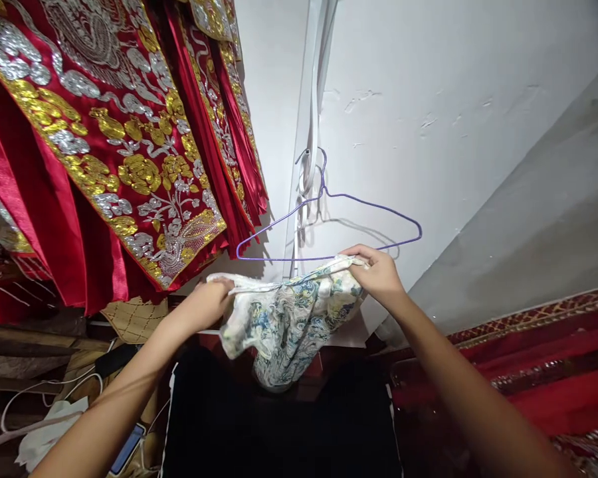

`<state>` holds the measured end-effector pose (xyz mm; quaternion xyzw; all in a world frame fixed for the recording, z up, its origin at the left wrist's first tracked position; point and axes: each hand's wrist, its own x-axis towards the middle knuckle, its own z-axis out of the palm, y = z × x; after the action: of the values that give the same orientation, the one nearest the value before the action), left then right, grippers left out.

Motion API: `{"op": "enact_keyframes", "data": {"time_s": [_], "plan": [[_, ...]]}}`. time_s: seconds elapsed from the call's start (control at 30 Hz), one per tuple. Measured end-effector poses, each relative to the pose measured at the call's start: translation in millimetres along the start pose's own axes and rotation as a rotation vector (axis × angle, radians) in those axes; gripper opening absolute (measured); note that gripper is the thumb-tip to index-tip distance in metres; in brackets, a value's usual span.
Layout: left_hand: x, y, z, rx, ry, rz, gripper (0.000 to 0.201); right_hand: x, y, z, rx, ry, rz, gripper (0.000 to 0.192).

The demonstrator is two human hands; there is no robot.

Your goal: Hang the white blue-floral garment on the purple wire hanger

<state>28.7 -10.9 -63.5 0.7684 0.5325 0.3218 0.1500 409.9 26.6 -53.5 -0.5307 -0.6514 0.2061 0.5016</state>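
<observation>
A thin garment [299, 325] with a blue, green and yellow pattern on white hangs between my two hands. My left hand [212, 302] is closed on its white upper edge at the left. At the right end of that edge, my right hand [376, 272] grips the cloth, fingers over the top. Just above the garment, a purple wire hanger [369, 202] hangs by its hook from a fixture on the wall. My right fingertips lie close to the hanger's bottom bar; whether they touch it I cannot tell. The lower part of the garment droops in loose folds.
Red embroidered clothing [144, 153] with gold and silver work hangs at the upper left. A white strip [315, 86] runs down the wall. Lower left are cables, a phone [127, 450] and white tissue [50, 435]. Red trimmed fabric [553, 372] lies at the right.
</observation>
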Motion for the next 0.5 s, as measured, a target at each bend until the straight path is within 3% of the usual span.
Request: {"op": "enact_keyframes", "data": {"time_s": [0.1, 0.2, 0.33, 0.4, 0.5], "plan": [[22, 23, -16.3, 0.162, -0.050, 0.173, 0.018, -3, -8, -13, -0.007, 0.012, -0.019, 0.022], [48, 44, -24.3, 0.178, 0.064, 0.258, 0.019, -7, -14, -13, 0.015, -0.011, -0.034, 0.019], [84, 59, -13.1, -0.002, 0.192, 0.352, 0.015, -21, -25, 4, 0.094, -0.113, -0.020, 0.020], [98, 61, -4.5, -0.070, 0.232, 0.399, 0.028, -29, -29, 10, 0.097, -0.152, -0.020, 0.027], [111, 57, 1.5, -0.107, 0.249, 0.401, 0.037, -35, -28, 3, 0.022, -0.038, -0.052, 0.048]]}}
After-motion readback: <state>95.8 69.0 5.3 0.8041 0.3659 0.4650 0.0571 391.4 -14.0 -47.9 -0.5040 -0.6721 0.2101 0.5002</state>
